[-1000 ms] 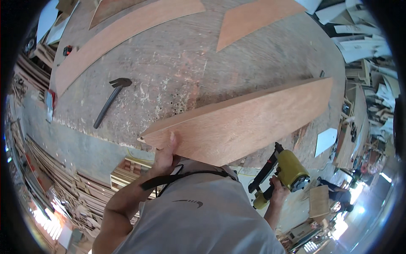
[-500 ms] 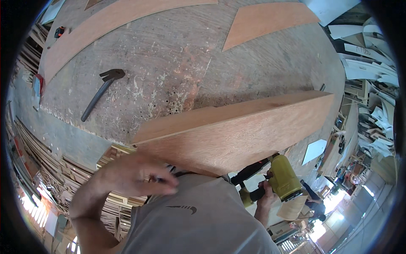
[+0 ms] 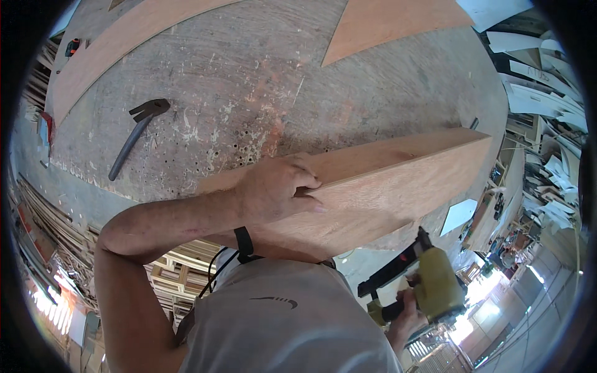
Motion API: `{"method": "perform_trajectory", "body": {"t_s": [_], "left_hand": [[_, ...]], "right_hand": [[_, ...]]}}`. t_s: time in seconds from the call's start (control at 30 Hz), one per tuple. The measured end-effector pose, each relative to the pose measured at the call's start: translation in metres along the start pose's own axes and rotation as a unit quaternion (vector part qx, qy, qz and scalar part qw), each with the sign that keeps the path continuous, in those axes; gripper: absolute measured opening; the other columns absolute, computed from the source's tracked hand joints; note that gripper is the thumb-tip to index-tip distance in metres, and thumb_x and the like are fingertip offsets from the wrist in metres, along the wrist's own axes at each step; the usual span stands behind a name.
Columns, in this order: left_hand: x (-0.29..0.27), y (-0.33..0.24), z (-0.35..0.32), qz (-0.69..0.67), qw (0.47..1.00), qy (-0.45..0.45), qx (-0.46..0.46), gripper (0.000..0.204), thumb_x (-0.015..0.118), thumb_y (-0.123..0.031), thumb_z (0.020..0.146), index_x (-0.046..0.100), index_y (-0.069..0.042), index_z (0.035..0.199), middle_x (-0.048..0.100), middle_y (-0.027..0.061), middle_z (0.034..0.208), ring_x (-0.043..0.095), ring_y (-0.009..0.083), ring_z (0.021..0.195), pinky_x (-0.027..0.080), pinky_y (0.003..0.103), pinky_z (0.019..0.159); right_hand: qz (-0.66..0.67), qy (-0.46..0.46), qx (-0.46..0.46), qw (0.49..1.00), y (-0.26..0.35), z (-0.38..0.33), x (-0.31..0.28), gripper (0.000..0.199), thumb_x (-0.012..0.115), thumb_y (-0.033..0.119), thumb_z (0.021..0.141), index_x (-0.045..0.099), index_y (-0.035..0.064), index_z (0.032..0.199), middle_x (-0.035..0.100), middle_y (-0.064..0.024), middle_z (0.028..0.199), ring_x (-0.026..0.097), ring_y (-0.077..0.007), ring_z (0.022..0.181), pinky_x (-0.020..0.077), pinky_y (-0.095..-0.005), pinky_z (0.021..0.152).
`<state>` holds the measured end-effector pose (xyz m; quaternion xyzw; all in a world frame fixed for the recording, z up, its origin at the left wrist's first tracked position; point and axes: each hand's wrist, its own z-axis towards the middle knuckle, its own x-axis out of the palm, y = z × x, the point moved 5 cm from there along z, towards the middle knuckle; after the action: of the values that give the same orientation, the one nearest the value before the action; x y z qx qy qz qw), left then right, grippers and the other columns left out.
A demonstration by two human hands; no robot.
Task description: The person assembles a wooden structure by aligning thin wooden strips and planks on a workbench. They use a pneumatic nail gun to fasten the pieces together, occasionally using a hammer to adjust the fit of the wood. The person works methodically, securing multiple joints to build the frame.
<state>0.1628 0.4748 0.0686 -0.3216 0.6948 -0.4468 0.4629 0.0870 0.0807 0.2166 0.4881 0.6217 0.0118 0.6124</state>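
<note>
From my remote post I list, left to right, on the broad worn wooden table (image 3: 249, 81):

- Small black-and-red tape measure (image 3: 73, 46), by the left edge.
- Long curved strip of reddish-brown plywood (image 3: 137, 43), along the far left.
- Dark claw hammer with a straight round handle (image 3: 139, 133), toward the near left corner.
- Left hand (image 3: 273, 189), bent over the workpiece's top edge, fingers curled, narrow gap to the thumb; I cannot tell whether it grips.
- Workpiece: long, two-faced reddish-brown plywood piece (image 3: 385, 193), along the near edge.
- Flat, angled plywood panel (image 3: 398, 28), at the far edge.
- Right hand (image 3: 407, 314), off the near edge, wrapped around the handle of a yellow-green and black nail gun (image 3: 438, 283), nose apart from the workpiece.
- Flat white sheet (image 3: 459, 216), by the near right corner.
</note>
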Motion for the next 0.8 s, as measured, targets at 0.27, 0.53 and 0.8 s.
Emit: {"method": "perform_trajectory", "body": {"t_s": [0.27,0.53,0.8], "left_hand": [[0.004,-0.004,-0.002,0.023,0.999,-0.020,0.018,0.037,0.073,-0.031,0.082,0.068,0.001,0.102,0.068,0.0124,0.096,0.066,0.0265,0.088,0.054,0.036,0.079],[0.002,0.019,-0.002,-0.133,0.987,0.029,-0.081,0.035,0.067,-0.024,0.089,0.063,-0.001,0.114,0.066,0.0138,0.105,0.064,0.0224,0.100,0.051,0.033,0.088],[0.011,0.039,-0.001,-0.231,0.958,0.085,-0.150,0.071,0.070,-0.040,0.086,0.040,-0.004,0.141,0.053,0.0214,0.132,0.050,0.0284,0.126,0.037,0.039,0.108]], "right_hand": [[0.009,0.191,-0.095,0.977,0.088,-0.035,0.039,0.051,0.077,0.018,0.078,0.055,-0.0022,0.119,0.065,-0.0116,0.093,0.063,-0.0176,0.074,0.0522,-0.0316,0.069],[-0.087,0.339,-0.055,0.935,0.104,-0.049,0.080,0.039,0.074,0.021,0.082,0.057,0.0015,0.111,0.062,-0.0064,0.088,0.060,-0.0163,0.075,0.0491,-0.0301,0.070],[-0.113,0.373,-0.063,0.919,0.112,-0.051,0.089,0.023,0.070,0.021,0.086,0.060,0.0048,0.099,0.058,-0.0018,0.083,0.057,-0.0157,0.074,0.0455,-0.0289,0.068]]}}
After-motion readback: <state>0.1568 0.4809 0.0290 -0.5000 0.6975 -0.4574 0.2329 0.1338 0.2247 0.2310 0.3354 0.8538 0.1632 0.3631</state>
